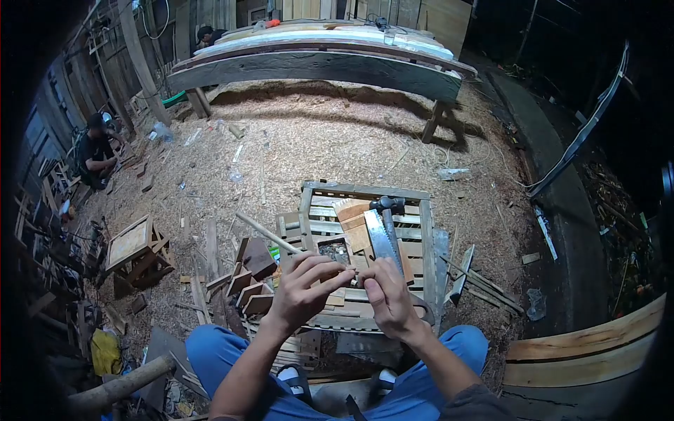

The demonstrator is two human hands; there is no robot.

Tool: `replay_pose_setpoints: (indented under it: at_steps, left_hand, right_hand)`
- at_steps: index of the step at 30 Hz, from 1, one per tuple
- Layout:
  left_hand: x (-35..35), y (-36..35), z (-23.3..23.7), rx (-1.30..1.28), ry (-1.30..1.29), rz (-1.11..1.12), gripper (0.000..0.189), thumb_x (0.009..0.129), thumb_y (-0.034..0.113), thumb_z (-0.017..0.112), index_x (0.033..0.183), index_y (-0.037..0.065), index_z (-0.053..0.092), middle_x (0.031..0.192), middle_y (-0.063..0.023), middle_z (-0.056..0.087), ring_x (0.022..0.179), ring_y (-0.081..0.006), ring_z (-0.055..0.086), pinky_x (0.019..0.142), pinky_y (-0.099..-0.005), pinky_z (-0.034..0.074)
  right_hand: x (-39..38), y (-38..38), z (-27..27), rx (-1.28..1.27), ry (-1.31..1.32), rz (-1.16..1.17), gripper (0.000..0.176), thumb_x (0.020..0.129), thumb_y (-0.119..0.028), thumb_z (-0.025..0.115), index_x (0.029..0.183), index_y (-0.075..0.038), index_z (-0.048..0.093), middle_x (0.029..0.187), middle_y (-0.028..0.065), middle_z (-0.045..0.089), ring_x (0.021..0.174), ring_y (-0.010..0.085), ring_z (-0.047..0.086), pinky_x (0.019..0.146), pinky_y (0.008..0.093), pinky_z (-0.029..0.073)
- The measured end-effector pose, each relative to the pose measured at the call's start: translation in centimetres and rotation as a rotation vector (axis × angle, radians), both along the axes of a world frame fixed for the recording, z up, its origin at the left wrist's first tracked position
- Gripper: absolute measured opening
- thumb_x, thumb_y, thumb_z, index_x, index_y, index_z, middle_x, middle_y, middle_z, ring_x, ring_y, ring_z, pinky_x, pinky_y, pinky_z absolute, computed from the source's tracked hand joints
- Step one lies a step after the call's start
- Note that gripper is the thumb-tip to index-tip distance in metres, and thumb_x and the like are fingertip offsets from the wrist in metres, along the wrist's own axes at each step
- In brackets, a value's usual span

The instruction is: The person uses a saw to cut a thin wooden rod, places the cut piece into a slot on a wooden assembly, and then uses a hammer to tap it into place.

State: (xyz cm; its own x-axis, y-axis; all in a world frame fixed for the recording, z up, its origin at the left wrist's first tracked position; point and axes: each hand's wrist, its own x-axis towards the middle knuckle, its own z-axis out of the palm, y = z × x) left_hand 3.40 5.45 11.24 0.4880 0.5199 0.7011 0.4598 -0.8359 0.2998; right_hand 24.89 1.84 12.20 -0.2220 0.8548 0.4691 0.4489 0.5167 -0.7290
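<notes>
My left hand (305, 284) and my right hand (388, 298) are raised close together over a low slatted wooden table (427, 238). Both have their fingers pinched around something small between them that I cannot make out. Beyond my right hand, a saw blade (381, 238) lies on the table, beside a hammer (387, 204) with a dark head. Flat wood pieces (353, 217) rest left of the saw. A small box (334, 248) with small bits inside sits just past my left hand. A wooden stick (267, 231) slants up behind that hand.
A long workbench (316, 67) spans the back. A co-worker (97, 151) crouches at the left, and another person's head (205, 34) shows behind the bench. A small wooden stool (133, 245) stands left. Boards (583, 347) lie at the lower right; wood shavings cover the ground.
</notes>
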Motion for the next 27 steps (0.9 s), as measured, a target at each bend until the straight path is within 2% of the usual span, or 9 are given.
replay_pose_setpoints:
  at_steps: [2, 8, 12, 15, 17, 20, 21, 25, 27]
  left_hand:
    - [-0.1, -0.1, 0.3, 0.045, 0.068, 0.020, 0.040, 0.087, 0.005, 0.069, 0.124, 0.018, 0.075, 0.116, -0.0004, 0.074, 0.109, -0.0196, 0.069, 0.102, -0.0426, 0.051]
    - [0.9, -0.1, -0.3, 0.106, 0.156, 0.027, 0.038, 0.082, 0.010, 0.075, 0.119, 0.020, 0.077, 0.121, 0.0028, 0.075, 0.115, -0.0166, 0.068, 0.108, -0.0428, 0.046]
    - [1.6, 0.1, -2.1, 0.121, 0.199, 0.079, 0.034, 0.087, 0.016, 0.074, 0.120, 0.023, 0.077, 0.132, 0.0061, 0.072, 0.128, -0.0161, 0.063, 0.117, -0.0445, 0.036]
    - [2.5, 0.2, -2.2, 0.101, 0.240, 0.164, 0.032, 0.088, 0.022, 0.076, 0.120, 0.023, 0.077, 0.137, 0.0037, 0.069, 0.134, -0.0181, 0.058, 0.119, -0.0457, 0.031]
    - [3.2, 0.6, -2.9, 0.044, 0.209, 0.188, 0.032, 0.090, 0.023, 0.075, 0.122, 0.023, 0.076, 0.140, 0.0004, 0.068, 0.136, -0.0194, 0.057, 0.120, -0.0466, 0.030]
    - [3.1, 1.1, -3.5, -0.032, 0.176, 0.215, 0.033, 0.091, 0.025, 0.075, 0.124, 0.022, 0.074, 0.141, -0.0035, 0.066, 0.138, -0.0212, 0.055, 0.121, -0.0478, 0.029]
    - [2.9, 1.3, -3.6, -0.053, 0.167, 0.215, 0.033, 0.091, 0.025, 0.077, 0.124, 0.021, 0.074, 0.141, -0.0042, 0.066, 0.137, -0.0218, 0.056, 0.121, -0.0480, 0.029]
    - [2.5, 1.4, -3.3, -0.127, 0.153, 0.219, 0.039, 0.085, 0.020, 0.082, 0.124, 0.021, 0.075, 0.136, -0.0003, 0.069, 0.134, -0.0219, 0.057, 0.121, -0.0478, 0.029]
    - [2.4, 1.6, -3.3, -0.150, 0.155, 0.212, 0.040, 0.085, 0.019, 0.081, 0.124, 0.021, 0.075, 0.135, 0.0000, 0.069, 0.134, -0.0221, 0.058, 0.121, -0.0482, 0.028]
  right_hand:
    - [-0.2, 0.0, 0.1, 0.062, -0.023, 0.007, 0.021, 0.104, -0.020, 0.050, 0.098, -0.001, 0.058, 0.088, 0.0135, 0.053, 0.084, 0.0318, 0.049, 0.079, 0.0416, 0.041]
    - [0.0, -0.8, 0.1, 0.051, -0.194, -0.107, 0.024, 0.099, -0.023, 0.064, 0.101, 0.001, 0.064, 0.090, 0.0157, 0.058, 0.088, 0.0350, 0.055, 0.079, 0.0452, 0.044]
    - [0.6, -1.0, -1.7, 0.016, -0.140, -0.084, 0.027, 0.099, -0.024, 0.068, 0.105, 0.002, 0.068, 0.090, 0.0159, 0.059, 0.087, 0.0342, 0.055, 0.079, 0.0434, 0.045]
    - [0.4, -1.6, -2.9, -0.220, -0.064, -0.155, 0.029, 0.100, -0.027, 0.067, 0.113, -0.001, 0.072, 0.100, 0.0150, 0.068, 0.090, 0.0313, 0.063, 0.082, 0.0421, 0.049]
    - [-0.6, -1.8, -4.7, -0.373, 0.270, -0.311, 0.033, 0.104, -0.030, 0.065, 0.115, 0.001, 0.072, 0.092, 0.0126, 0.070, 0.079, 0.0215, 0.064, 0.072, 0.0365, 0.049]
    - [0.1, -0.7, -7.6, -0.575, 0.290, -0.419, 0.036, 0.106, -0.032, 0.063, 0.116, 0.002, 0.071, 0.086, 0.0093, 0.070, 0.075, 0.0135, 0.062, 0.067, 0.0322, 0.049]
    - [0.0, 0.0, -8.5, -0.494, 0.374, -0.464, 0.034, 0.107, -0.031, 0.063, 0.112, 0.001, 0.073, 0.080, -0.0024, 0.065, 0.071, 0.0048, 0.050, 0.062, 0.0246, 0.039]
    - [1.2, 1.3, -10.2, -0.617, 0.296, -0.499, 0.042, 0.106, -0.034, 0.063, 0.117, 0.006, 0.067, 0.084, 0.0130, 0.070, 0.076, 0.0191, 0.065, 0.073, 0.0358, 0.053]
    - [0.8, 1.0, -10.5, -0.614, 0.269, -0.447, 0.040, 0.106, -0.032, 0.064, 0.121, 0.005, 0.063, 0.083, 0.0088, 0.067, 0.074, 0.0147, 0.061, 0.069, 0.0322, 0.050]
